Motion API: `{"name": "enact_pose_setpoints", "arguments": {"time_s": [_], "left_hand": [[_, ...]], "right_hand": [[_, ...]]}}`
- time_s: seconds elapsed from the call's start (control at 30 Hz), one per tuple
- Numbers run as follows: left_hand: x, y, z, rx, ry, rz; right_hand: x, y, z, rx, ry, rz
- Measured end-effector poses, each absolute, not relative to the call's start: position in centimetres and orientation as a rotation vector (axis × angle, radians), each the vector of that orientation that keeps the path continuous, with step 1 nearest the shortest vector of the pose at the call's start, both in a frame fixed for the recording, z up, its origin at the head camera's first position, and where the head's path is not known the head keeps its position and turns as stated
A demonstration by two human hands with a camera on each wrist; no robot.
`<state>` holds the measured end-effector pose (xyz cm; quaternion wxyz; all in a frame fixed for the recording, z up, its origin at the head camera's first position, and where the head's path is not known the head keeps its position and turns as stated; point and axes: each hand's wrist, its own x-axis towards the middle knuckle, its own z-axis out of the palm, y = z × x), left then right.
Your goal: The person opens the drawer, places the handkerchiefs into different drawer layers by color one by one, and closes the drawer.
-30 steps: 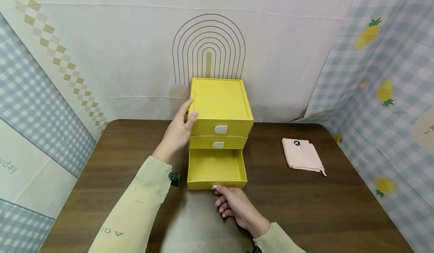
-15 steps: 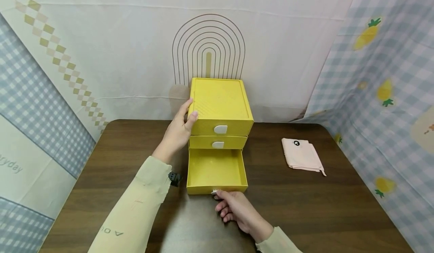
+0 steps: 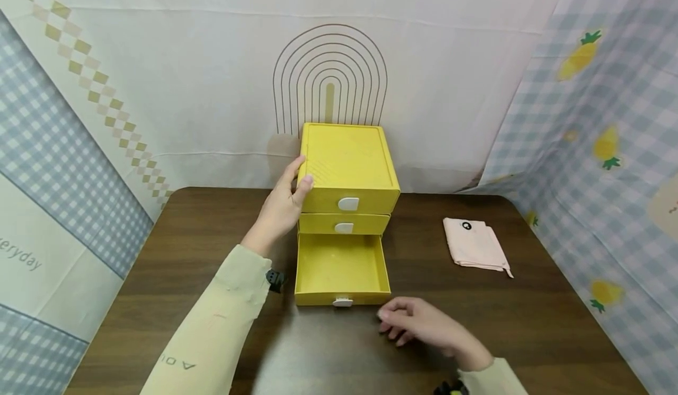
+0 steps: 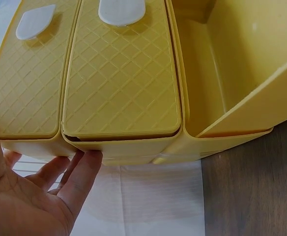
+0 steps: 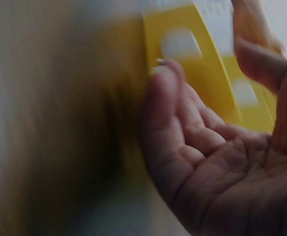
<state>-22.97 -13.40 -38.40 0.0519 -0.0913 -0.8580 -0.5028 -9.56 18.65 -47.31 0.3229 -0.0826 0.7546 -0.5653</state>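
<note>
A yellow three-drawer storage box (image 3: 349, 156) stands against the back wall, its bottom drawer (image 3: 341, 265) pulled out with nothing inside. The top and middle drawers are pushed in. My left hand (image 3: 279, 206) rests on the box's left side, thumb at the top edge; in the left wrist view its fingertips (image 4: 92, 160) touch the side wall. To the right of the drawer's white handle (image 3: 343, 302), my right hand (image 3: 424, 324) hovers with loosely bent fingers, apart from the drawer and holding nothing. The right wrist view is partly blurred.
A folded pale pink cloth (image 3: 474, 245) with a small loop lies on the dark wooden table (image 3: 424, 265) to the right of the box. Patterned fabric (image 3: 222, 89) hangs behind the table and along both sides.
The bottom drawer has come slightly further out toward me. My right hand has let go of its handle and moved right. The left hand stays on the box.
</note>
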Motion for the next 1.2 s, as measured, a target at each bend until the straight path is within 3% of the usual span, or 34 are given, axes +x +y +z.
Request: {"name": "enact_pose_setpoints", "arguments": {"time_s": [0.1,0.3,0.47,0.6,0.87,1.2], "left_hand": [[-23.0,-13.4,-38.4,-0.277,-2.612,-1.531],[-23.1,-13.5,-38.4,-0.272,-2.616,-1.526],[-23.1,-13.5,-38.4,-0.296,-2.605,-1.53],[-23.2,-13.5,-38.4,-0.309,-2.596,-1.543],[-23.3,-13.6,-38.6,-0.305,-2.595,-1.553],[-23.2,-13.6,-38.4,-0.309,-2.595,-1.547]], "right_hand": [[-10.6,21.9,-46.6,-0.215,2.109,-1.444],[-13.3,26.9,-46.1,0.029,2.497,-1.338],[-15.5,30.1,-46.1,0.14,2.873,-1.071],[-17.1,32.1,-46.3,0.222,2.979,-1.105],[-19.9,34.4,-46.8,0.417,3.005,-1.153],[-21.2,35.5,-47.6,0.536,2.937,-0.866]]}}
